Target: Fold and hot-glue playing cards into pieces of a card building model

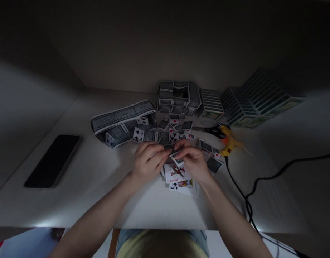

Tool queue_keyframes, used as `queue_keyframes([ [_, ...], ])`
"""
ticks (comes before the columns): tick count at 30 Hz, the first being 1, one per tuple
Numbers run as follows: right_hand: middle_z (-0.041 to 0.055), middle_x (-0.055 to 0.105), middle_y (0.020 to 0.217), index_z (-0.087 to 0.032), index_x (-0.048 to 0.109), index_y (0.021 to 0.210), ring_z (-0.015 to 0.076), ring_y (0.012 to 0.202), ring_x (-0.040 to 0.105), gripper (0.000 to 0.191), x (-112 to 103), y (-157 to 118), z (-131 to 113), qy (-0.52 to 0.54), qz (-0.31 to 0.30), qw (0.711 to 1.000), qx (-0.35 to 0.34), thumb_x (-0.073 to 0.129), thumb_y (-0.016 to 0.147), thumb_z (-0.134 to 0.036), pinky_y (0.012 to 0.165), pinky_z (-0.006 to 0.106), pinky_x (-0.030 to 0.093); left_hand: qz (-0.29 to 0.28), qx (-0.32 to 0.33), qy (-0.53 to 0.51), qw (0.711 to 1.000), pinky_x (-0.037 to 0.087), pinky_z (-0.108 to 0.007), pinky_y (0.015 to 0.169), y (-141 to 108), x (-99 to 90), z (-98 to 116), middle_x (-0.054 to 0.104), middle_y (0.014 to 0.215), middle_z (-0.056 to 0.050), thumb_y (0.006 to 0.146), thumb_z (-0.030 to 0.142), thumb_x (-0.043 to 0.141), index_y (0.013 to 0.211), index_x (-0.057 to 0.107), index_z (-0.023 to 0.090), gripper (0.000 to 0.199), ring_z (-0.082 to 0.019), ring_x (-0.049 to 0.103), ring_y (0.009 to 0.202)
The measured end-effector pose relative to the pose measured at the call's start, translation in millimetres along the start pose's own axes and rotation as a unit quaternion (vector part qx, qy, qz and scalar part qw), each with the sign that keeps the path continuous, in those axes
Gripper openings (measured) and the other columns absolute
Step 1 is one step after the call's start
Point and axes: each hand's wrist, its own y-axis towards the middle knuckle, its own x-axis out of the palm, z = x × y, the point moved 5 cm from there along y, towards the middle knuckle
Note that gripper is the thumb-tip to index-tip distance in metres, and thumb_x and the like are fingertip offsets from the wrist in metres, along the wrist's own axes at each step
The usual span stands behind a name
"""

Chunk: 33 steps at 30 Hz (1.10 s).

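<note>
Between the fingertips of both hands is a small playing card piece [178, 159], pale at its edge. My left hand [149, 157] pinches its left end, where a dark bit shows, and my right hand [192, 158] grips it from the right. Under the hands lie a joker card [177, 173] and a king of spades [182, 184], face up on the table. Just beyond my fingers, cut and folded card pieces [165, 136] are scattered, some face up, some showing dark backs. Exactly how the held piece is folded is hidden by my fingers.
A long card structure [124, 114] stands back left, a boxy one [178, 96] behind the scraps. Stacked card packs [251, 104] lean back right. A yellow glue gun [229, 141] with a black cord [257, 179] lies right, near scissors [212, 132]. A phone [52, 161] rests left.
</note>
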Motion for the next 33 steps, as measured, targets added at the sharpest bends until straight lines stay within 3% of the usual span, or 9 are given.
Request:
queue_keyframes([
  [7, 0.0001, 0.058, 0.084, -0.03, 0.07, 0.061, 0.0158, 0.086, 0.053, 0.026, 1.0, -0.6, -3.0, -0.032, 0.001, 0.999, -0.001, 0.059, 0.067, -0.008, 0.078, 0.031, 0.04, 0.036, -0.014, -0.001, 0.999, 0.045, -0.029, 0.071, 4.9, -4.3, 2.4, 0.06, 0.076, 0.001, 0.071, 0.014, 0.064, 0.074, 0.062, 0.021, 0.008, -0.013, 0.056, 0.079],
  [15, 0.0019, 0.056, 0.083, -0.027, 0.069, 0.064, 0.0168, 0.085, 0.053, 0.018, 3.0, -1.5, -14.9, -0.07, 0.008, 0.996, -0.046, 0.061, 0.07, -0.012, 0.078, 0.032, 0.041, 0.051, 0.0, 0.009, 0.999, 0.046, -0.03, 0.072, 7.8, -5.7, 4.9, 0.06, 0.074, 0.002, 0.068, 0.01, 0.067, 0.07, 0.058, 0.021, 0.013, -0.013, 0.056, 0.078],
  [20, 0.003, 0.056, 0.086, -0.026, 0.067, 0.076, 0.018, 0.086, 0.054, 0.01, 5.3, -2.1, -17.3, -0.107, 0.01, 0.992, -0.067, 0.067, 0.069, -0.019, 0.078, 0.033, 0.042, 0.044, 0.002, 0.01, 0.999, 0.045, -0.032, 0.073, 6.9, -5.0, 4.4, 0.061, 0.074, 0.001, 0.068, 0.009, 0.065, 0.07, 0.057, 0.02, 0.013, -0.015, 0.055, 0.08],
  [25, 0.0027, 0.057, 0.085, -0.026, 0.066, 0.075, 0.0182, 0.085, 0.054, 0.01, 9.1, -4.1, -18.6, -0.199, 0.009, 0.977, -0.083, 0.07, 0.068, -0.02, 0.08, 0.034, 0.041, 0.02, -0.004, 0.0, 1.0, 0.045, -0.033, 0.074, 5.2, -2.0, 2.2, 0.061, 0.076, 0.0, 0.07, 0.009, 0.063, 0.075, 0.058, 0.02, 0.013, -0.016, 0.056, 0.082],
  [33, 0.0017, 0.058, 0.079, -0.024, 0.067, 0.072, 0.0165, 0.08, 0.055, 0.006, 8.3, -3.7, -21.4, -0.223, 0.025, 0.969, -0.106, 0.068, 0.07, -0.019, 0.074, 0.033, 0.042, 0.0, -0.01, -0.007, 1.0, 0.044, -0.034, 0.073, 3.0, 1.6, 0.5, 0.061, 0.077, -0.001, 0.069, 0.01, 0.063, 0.077, 0.059, 0.02, 0.013, -0.017, 0.055, 0.081],
])
